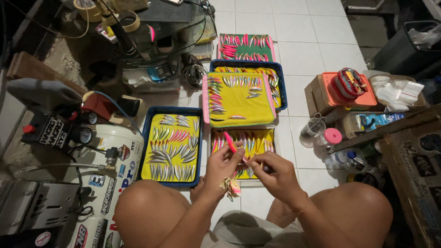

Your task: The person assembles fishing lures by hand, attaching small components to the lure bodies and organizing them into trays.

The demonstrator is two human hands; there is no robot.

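Here left hand [223, 164] pinches pink lure [230, 142]; right hand [275, 172] closed, touching lure's lower end.

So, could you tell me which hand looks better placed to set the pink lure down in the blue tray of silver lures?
Probably the left hand: it pinches the pink lure and sits nearer the blue tray on the left, while the right hand is farther away.

Five trays of fishing lures sit on the white tiled floor: one blue tray [148, 138] at left, one pink-edged tray [205, 106], one blue tray [280, 87] beneath it, one green-lined tray [245, 45] farthest away and one nearest tray [271, 135]. Two hands work above them, the left hand [222, 167] and the right hand [274, 172], with one pink lure [229, 141] between them. One white air compressor tank [110, 183] lies at left.
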